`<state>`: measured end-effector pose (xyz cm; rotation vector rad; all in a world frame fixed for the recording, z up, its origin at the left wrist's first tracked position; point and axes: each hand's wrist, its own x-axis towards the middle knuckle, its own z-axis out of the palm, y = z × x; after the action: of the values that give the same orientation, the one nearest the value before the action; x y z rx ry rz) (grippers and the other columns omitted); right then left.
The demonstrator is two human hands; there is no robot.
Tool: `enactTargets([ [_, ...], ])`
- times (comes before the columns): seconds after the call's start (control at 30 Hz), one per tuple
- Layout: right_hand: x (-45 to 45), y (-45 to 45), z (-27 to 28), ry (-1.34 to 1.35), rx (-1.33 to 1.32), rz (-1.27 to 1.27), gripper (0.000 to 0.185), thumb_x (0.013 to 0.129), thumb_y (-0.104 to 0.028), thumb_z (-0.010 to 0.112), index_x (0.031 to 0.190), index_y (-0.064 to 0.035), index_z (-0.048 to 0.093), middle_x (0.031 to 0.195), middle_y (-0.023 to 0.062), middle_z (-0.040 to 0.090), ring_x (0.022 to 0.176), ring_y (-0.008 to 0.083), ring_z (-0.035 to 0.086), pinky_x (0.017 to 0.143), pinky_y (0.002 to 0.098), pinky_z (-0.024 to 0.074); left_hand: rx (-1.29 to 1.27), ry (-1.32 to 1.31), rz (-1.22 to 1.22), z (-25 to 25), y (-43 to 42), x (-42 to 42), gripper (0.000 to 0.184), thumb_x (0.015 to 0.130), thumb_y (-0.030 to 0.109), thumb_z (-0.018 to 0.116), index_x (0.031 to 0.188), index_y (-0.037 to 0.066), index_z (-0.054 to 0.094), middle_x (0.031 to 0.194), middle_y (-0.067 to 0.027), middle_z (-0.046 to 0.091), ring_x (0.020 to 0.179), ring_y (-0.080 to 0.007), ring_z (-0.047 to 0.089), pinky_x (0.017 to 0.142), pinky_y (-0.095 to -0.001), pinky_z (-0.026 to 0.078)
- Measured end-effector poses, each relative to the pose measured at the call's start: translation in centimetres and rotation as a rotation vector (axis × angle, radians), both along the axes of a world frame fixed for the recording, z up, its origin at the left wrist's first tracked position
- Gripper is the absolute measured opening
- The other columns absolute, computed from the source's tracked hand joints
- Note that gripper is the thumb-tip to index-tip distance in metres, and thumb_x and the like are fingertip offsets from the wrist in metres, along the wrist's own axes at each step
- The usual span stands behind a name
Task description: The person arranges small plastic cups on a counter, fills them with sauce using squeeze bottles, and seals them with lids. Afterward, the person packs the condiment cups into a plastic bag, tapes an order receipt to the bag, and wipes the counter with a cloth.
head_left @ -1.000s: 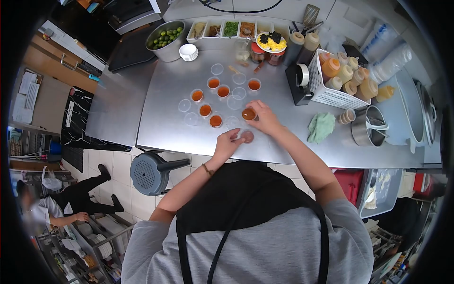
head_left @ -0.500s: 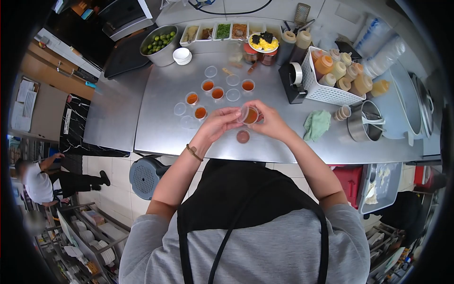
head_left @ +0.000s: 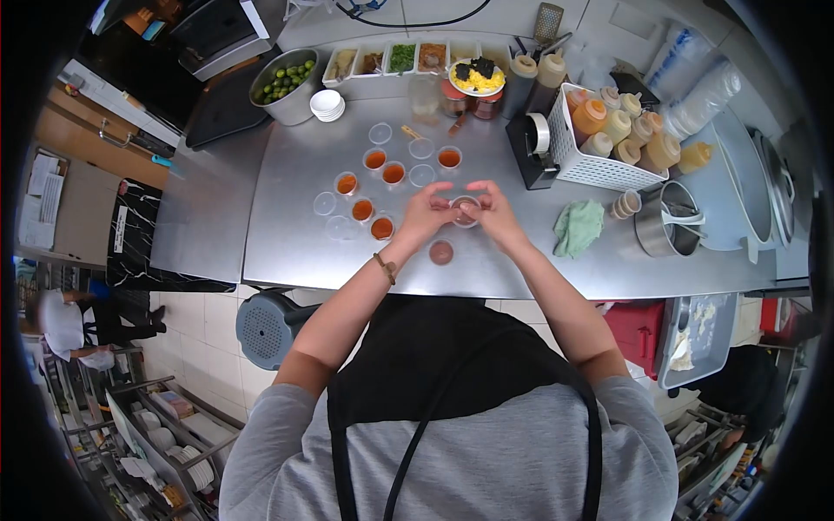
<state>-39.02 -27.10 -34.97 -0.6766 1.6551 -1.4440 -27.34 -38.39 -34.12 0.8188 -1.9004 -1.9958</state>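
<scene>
Stainless-steel counter (head_left: 521, 260) stretches out before me. The left hand (head_left: 424, 217) and right hand (head_left: 499, 219) grip a clear portion cup (head_left: 466, 214) between them, thumbs against it, forefingers curving beyond.

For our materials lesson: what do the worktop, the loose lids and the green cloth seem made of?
Worktop: likely stainless steel, satin, grey with blurred reflections. Loose lids: probably clear, glossy plastic; the worktop shows through. Green cloth: apparently matt fabric, softly crumpled; fibre unclear.
</scene>
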Motion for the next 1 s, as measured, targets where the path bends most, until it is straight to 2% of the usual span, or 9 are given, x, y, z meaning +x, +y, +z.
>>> enactTargets([
  [0.23, -2.5, -0.1, -3.1, -0.071, 0.026, -0.007, 0.04, 0.078, -0.015, 0.066, 0.112, -0.0061, 0.046, 0.077, 0.0059, 0.06, 0.067, 0.013, 0.057, 0.059, 0.0258, 0.0447, -0.081, -0.064, 0.009, -2.2, -0.2, -1.9, 0.052, 0.064, 0.011, 0.074, 0.111, -0.001, 0.053, 0.077, -0.0119, 0.062, 0.072, -0.0169, 0.062, 0.063, -0.0278, 0.051],
  [0.33, -4.2, -2.0, -4.0, 0.163, 0.107, 0.059, 0.048, 0.075, -0.022, 0.068, 0.114, -0.0049, 0.047, 0.078, 0.0096, 0.06, 0.073, 0.0208, 0.059, 0.068, 0.0301, 0.0474, -0.231, -0.141, -0.066, -2.1, 0.0, -1.8, 0.05, 0.064, 0.011, 0.074, 0.108, -0.002, 0.054, 0.077, -0.013, 0.063, 0.071, -0.0178, 0.063, 0.065, -0.0285, 0.051],
  [0.4, -5.1, -4.1, -4.0, 0.857, 0.132, 0.04, 0.055, 0.072, -0.026, 0.071, 0.117, -0.0062, 0.048, 0.108, 0.0132, 0.056, 0.092, 0.027, 0.057, 0.079, 0.0358, 0.0462, -0.43, -0.248, -0.145, -3.0, -0.1, -1.8, 0.05, 0.063, 0.01, 0.074, 0.107, -0.002, 0.055, 0.08, -0.0132, 0.065, 0.071, -0.0193, 0.063, 0.069, -0.0285, 0.05],
  [0.53, -5.2, -8.1, -3.1, 1.061, 0.219, 0.065, 0.058, 0.067, -0.024, 0.073, 0.117, -0.007, 0.048, 0.121, 0.0119, 0.047, 0.104, 0.0313, 0.05, 0.087, 0.0383, 0.0429, -0.522, -0.091, 0.002, -2.1, 0.2, -1.1, 0.039, 0.063, 0.01, 0.073, 0.098, -0.002, 0.06, 0.078, -0.0111, 0.065, 0.067, -0.0208, 0.062, 0.068, -0.029, 0.049],
  [0.63, -5.5, -9.3, -3.5, 1.076, 0.332, 0.136, 0.058, 0.064, -0.022, 0.074, 0.114, -0.0069, 0.049, 0.126, 0.0105, 0.042, 0.11, 0.0294, 0.045, 0.092, 0.0369, 0.0399, -0.55, -0.271, -0.01, 0.3, -0.5, -0.1, 0.025, 0.066, 0.009, 0.072, 0.087, -0.002, 0.063, 0.076, -0.0096, 0.065, 0.065, -0.0177, 0.061, 0.064, -0.0284, 0.048],
  [0.73, -5.8, -9.0, -3.2, 0.972, 0.18, 0.099, 0.057, 0.064, -0.02, 0.075, 0.112, -0.0055, 0.048, 0.119, 0.012, 0.05, 0.104, 0.0306, 0.051, 0.088, 0.0371, 0.0426, -0.418, -0.193, 0.073, -0.7, -2.1, 0.9, 0.015, 0.073, 0.012, 0.067, 0.074, -0.002, 0.064, 0.072, -0.0088, 0.065, 0.062, -0.015, 0.059, 0.059, -0.0279, 0.046],
  [0.83, -4.6, -6.4, 0.9, 0.7, 0.109, 0.155, 0.054, 0.065, -0.017, 0.074, 0.11, -0.0042, 0.047, 0.108, 0.0136, 0.056, 0.099, 0.0321, 0.055, 0.084, 0.0364, 0.0457, -0.09, -0.226, 0.075, -0.9, -3.9, 0.4, 0.021, 0.084, 0.018, 0.058, 0.088, -0.002, 0.063, 0.088, -0.0088, 0.065, 0.074, -0.0174, 0.061, 0.068, -0.0296, 0.049],
  [0.9, -3.7, -4.8, 2.5, 0.569, -0.055, 0.212, 0.054, 0.065, -0.014, 0.073, 0.11, -0.004, 0.046, 0.101, 0.0143, 0.06, 0.096, 0.0308, 0.058, 0.079, 0.035, 0.0483, 0.386, 0.004, 0.218, 1.8, -3.8, -0.3, 0.029, 0.089, 0.02, 0.052, 0.107, -0.003, 0.055, 0.104, -0.0122, 0.059, 0.089, -0.0182, 0.059, 0.074, -0.0316, 0.05],
  [1.0, -2.8, -3.5, 3.6, 0.671, -0.091, 0.195, 0.054, 0.064, -0.011, 0.073, 0.111, -0.0045, 0.046, 0.106, 0.0141, 0.058, 0.099, 0.0266, 0.058, 0.078, 0.0333, 0.0489, 0.734, 0.163, 0.075, 3.4, -4.5, -0.8, 0.039, 0.089, 0.017, 0.052, 0.121, -0.002, 0.043, 0.112, -0.0133, 0.053, 0.099, -0.0184, 0.055, 0.08, -0.0321, 0.05],
])
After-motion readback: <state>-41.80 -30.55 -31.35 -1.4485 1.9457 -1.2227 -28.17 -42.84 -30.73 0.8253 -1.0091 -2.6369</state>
